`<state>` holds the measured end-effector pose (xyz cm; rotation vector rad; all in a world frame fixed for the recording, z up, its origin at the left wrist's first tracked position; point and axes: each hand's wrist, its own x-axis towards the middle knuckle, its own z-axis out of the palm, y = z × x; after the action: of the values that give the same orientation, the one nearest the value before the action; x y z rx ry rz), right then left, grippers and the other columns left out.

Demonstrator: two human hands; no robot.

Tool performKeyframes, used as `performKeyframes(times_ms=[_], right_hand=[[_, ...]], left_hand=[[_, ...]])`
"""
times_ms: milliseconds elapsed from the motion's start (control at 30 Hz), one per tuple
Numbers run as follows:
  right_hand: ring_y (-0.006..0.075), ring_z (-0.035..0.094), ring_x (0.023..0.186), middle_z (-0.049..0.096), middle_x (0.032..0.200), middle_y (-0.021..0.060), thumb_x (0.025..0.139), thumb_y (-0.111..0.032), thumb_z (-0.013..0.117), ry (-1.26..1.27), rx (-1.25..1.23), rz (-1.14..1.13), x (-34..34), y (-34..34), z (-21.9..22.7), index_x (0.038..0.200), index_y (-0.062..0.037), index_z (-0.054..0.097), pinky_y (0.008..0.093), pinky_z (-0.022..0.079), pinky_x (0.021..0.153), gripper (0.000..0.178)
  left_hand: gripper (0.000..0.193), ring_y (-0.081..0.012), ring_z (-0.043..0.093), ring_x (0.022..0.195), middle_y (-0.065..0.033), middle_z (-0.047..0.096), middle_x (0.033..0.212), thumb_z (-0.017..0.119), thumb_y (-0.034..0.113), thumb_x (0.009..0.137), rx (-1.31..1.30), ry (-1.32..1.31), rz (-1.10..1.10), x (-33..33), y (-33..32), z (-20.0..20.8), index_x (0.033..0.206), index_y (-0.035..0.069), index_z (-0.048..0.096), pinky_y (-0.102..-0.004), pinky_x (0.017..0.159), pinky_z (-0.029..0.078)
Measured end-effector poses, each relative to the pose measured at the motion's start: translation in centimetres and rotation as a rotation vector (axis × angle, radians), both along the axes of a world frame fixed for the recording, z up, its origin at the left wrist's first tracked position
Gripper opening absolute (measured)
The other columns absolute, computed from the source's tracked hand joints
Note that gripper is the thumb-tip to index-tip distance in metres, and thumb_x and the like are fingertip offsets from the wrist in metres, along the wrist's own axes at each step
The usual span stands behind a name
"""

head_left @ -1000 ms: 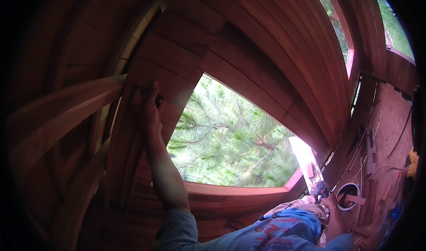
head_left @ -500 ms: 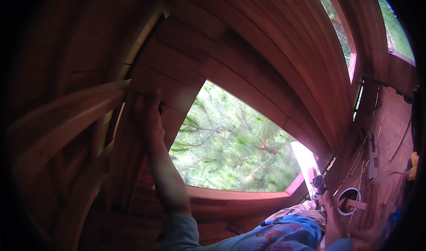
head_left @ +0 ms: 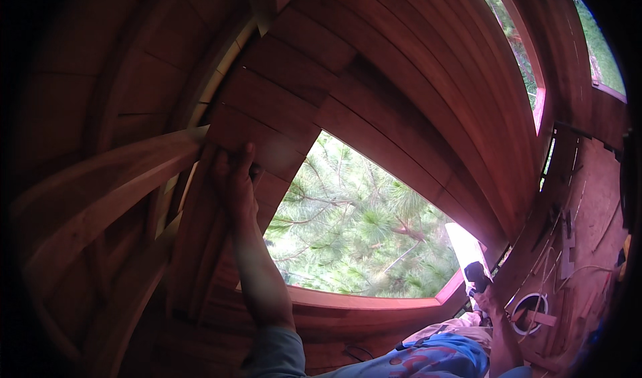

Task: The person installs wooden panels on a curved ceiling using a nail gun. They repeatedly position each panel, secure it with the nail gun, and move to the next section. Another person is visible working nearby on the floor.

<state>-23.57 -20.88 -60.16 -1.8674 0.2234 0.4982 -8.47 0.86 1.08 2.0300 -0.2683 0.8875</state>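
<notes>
My left hand (head_left: pixel 235 176) is raised against the reddish plank wall (head_left: pixel 267 134), beside the left edge of the window opening (head_left: pixel 368 227). Its thumb points up along the boards, and the other fingers are curled and partly hidden in shadow. A small dark spot shows beside the fingers; what it is I cannot make out. Low at the right, my right hand (head_left: pixel 489 299) grips a dark handheld power tool (head_left: pixel 476 276), which looks like a cordless drill. The tool is held near my legs, below the window's right corner, and touches no board that I can see.
Curved wooden beams (head_left: pixel 114 167) jut out at the left, close to my left hand. A white bucket (head_left: pixel 530 313) with wood offcuts stands at the lower right. Around it lie wood strips and a cord (head_left: pixel 582 268). Pine branches show through the window.
The view has shifted slightly, so the wall and window sit a little lower and farther right. My left hand keeps its place on the boards. The tool in my right hand has turned slightly.
</notes>
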Motion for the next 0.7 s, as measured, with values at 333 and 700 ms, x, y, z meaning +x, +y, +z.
performKeyframes(times_ms=[333, 700], right_hand=[[0.0349, 0.068, 0.086, 0.068, 0.094, 0.0204, 0.073, -0.023, 0.068, 0.109, 0.061, -0.051, -2.0, -0.7, -0.1, 0.111, -0.0047, 0.063, 0.0445, 0.053, 0.077, 0.042], [0.0270, 0.066, 0.072, 0.063, 0.071, 0.0133, 0.081, -0.026, 0.067, -0.066, -0.095, -0.102, -3.6, 0.7, -3.5, 0.091, -0.0033, 0.064, 0.0390, 0.053, 0.069, 0.025]], left_hand=[[0.037, -0.0060, 0.055, 0.081, 0.0011, 0.062, 0.096, 0.077, 0.019, 0.082, 0.005, 0.009, -0.023, 0.1, 1.0, -0.7, 0.112, 0.004, 0.062, -0.0228, 0.067, 0.043], [0.035, -0.0053, 0.051, 0.072, 0.0034, 0.061, 0.090, 0.077, 0.017, 0.081, -0.022, 0.006, -0.026, -0.5, 0.5, -1.1, 0.112, 0.011, 0.062, -0.0235, 0.061, 0.042]])
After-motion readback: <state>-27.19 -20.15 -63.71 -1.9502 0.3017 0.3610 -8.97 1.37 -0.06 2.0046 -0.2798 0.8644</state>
